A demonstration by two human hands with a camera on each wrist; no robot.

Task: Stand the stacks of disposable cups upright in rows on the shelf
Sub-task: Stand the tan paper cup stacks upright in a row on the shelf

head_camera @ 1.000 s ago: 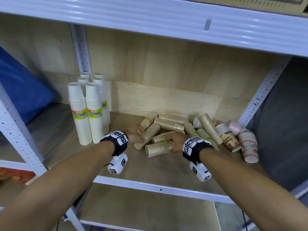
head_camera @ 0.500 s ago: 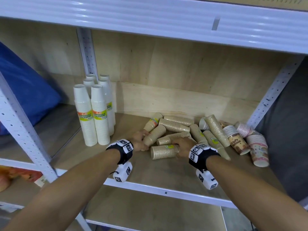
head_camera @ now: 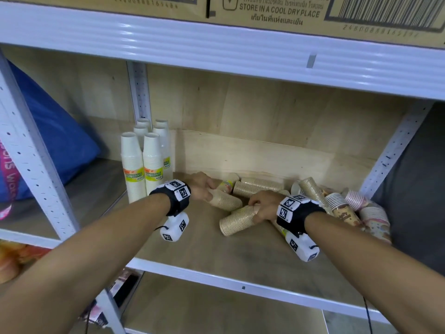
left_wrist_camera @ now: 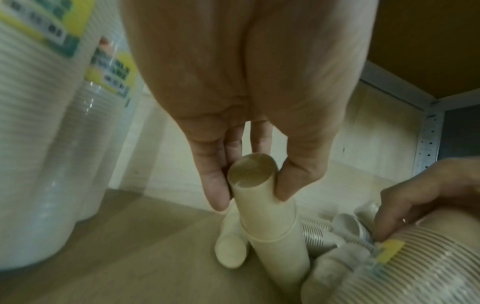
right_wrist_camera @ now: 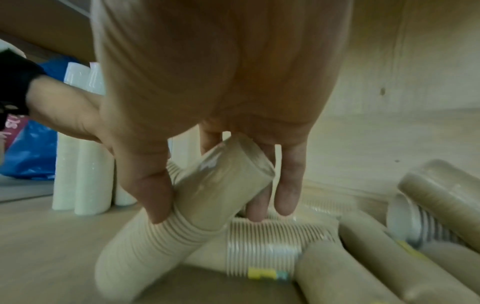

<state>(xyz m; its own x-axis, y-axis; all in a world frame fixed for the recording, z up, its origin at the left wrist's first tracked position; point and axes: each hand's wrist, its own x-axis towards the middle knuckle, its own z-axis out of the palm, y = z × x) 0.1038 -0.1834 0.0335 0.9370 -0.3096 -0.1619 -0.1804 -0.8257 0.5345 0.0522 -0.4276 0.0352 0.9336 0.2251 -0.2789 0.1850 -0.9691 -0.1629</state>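
A pile of brown cup stacks (head_camera: 260, 186) lies on its side on the wooden shelf (head_camera: 216, 247). My left hand (head_camera: 204, 186) pinches the narrow end of one brown stack (head_camera: 226, 201), also seen in the left wrist view as a brown stack (left_wrist_camera: 270, 216) between thumb and fingers. My right hand (head_camera: 262, 206) grips the base end of another brown stack (head_camera: 237, 220), which shows in the right wrist view as a tilted brown stack (right_wrist_camera: 197, 207). Several white cup stacks (head_camera: 142, 165) stand upright in two rows at the left.
Printed and pink cup stacks (head_camera: 356, 208) lie heaped at the right end by the white upright post (head_camera: 395, 145). A blue bag (head_camera: 57, 138) fills the neighbouring bay. A cardboard box (head_camera: 265, 8) sits on the shelf above. Bare shelf lies in front of the pile.
Both hands have closed on their brown stacks and begun lifting the narrow ends off the shelf. The head view has moved closer and tilted up.
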